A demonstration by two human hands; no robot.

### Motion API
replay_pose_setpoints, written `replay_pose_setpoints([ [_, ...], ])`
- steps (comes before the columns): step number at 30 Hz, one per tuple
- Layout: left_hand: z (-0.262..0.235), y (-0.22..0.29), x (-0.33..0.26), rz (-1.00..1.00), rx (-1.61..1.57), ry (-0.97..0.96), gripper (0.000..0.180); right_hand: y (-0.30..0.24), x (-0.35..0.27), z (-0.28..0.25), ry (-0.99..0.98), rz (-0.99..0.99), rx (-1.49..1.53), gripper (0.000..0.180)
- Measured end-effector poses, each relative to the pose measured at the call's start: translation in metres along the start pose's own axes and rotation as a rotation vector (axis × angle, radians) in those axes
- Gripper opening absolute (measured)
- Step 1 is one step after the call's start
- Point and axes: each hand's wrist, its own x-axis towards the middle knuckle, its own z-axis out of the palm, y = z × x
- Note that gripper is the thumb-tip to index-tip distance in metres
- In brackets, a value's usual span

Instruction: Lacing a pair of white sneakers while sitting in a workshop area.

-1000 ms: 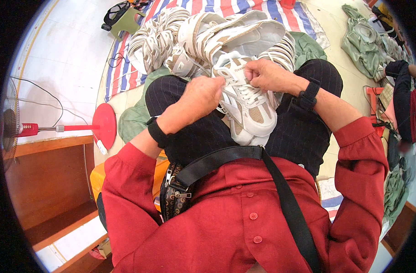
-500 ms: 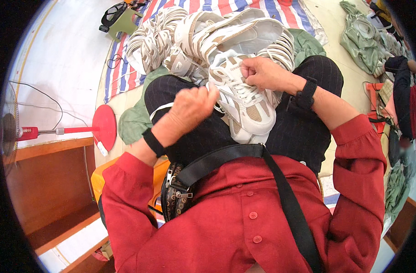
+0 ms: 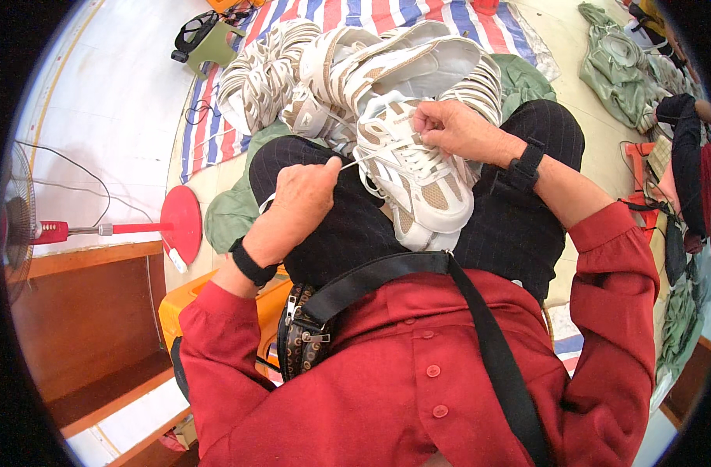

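Note:
A white and tan sneaker rests between my knees with its toe toward me. A white shoelace runs taut from its upper to my left hand, which is closed on the lace out to the left of the shoe. My right hand is pinched at the right side of the sneaker's tongue, by the top eyelets; what lies between those fingertips is hidden. Just beyond the sneaker, a heap of similar white and tan shoe uppers lies bunched together.
A striped sheet spreads under the heap, with green cloth at its side. On the left stand a red fan base, a green stool and a yellow stool. Green bags lie far right.
My left hand has moved left and slightly toward me, and a length of lace now shows stretched between it and the sneaker. My right hand has barely moved.

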Motion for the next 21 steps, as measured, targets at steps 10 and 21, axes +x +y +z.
replay_pose_setpoints([
  [10, -0.024, 0.0, -0.015, 0.064, -0.211, -0.339, 0.014, -0.002, 0.001, -0.02, 0.113, -0.036, 0.118, 0.015],
  [21, -0.05, -0.022, -0.031, -0.249, -0.278, -0.389, 0.018, 0.026, -0.007, -0.021, -0.001, -0.141, -0.333, 0.014],
])
